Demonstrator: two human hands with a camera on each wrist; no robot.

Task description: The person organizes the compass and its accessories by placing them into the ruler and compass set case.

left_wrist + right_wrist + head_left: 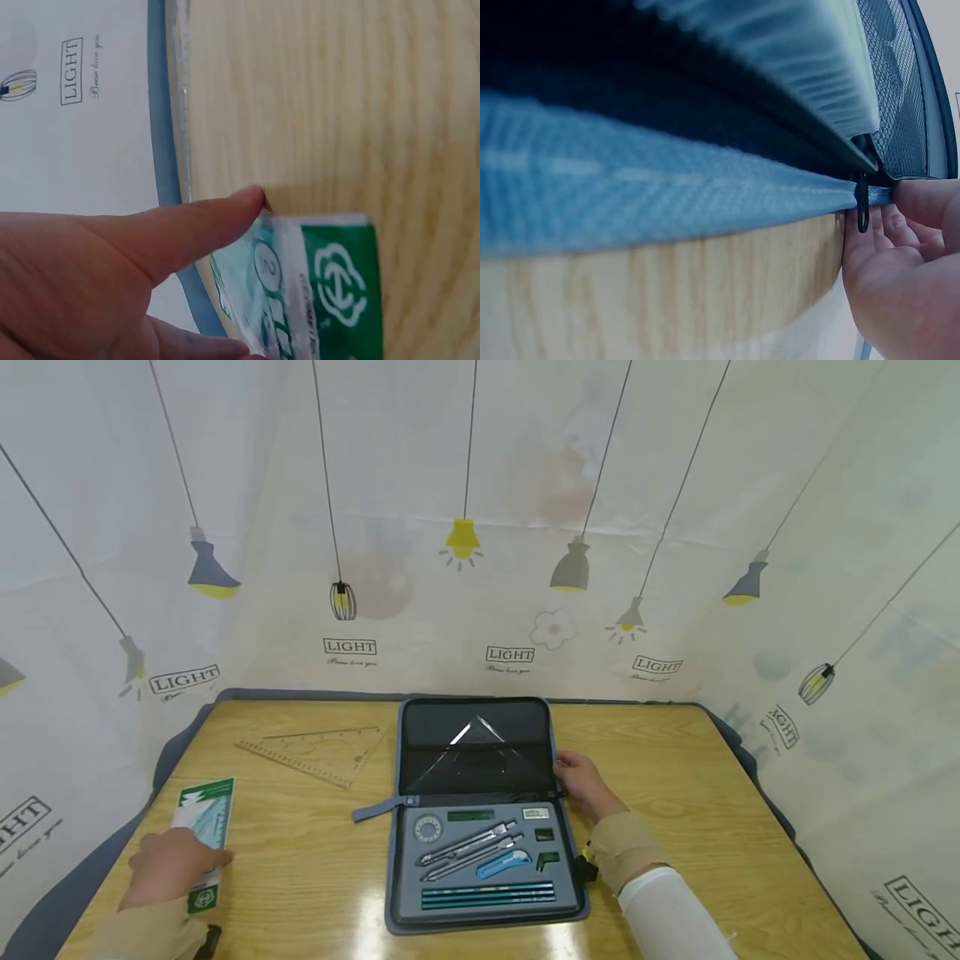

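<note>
A zippered case (393, 877) lies unfolded on the table, its lid flat toward the back. Set in its grey tray are a pair of compasses (468, 843), a blue utility knife (504, 863), pencils (487, 896) and small pieces. A clear set square (478, 752) shows in the lid's mesh pocket. My right hand (587, 783) pinches the case's right edge by the hinge, thumb above and fingers below, beside the zipper pull (863, 202). At the left, my left hand (167, 864) grips a green-and-white ruler packet (217, 814) between thumb and fingers; the palm hides part of it.
Clear plastic set squares (307, 766) lie on the wooden table (300, 843) left of the case. A blue strap (375, 810) sticks out from the case's left side. Lamp-printed cloth (420, 652) stands around the table's back and sides.
</note>
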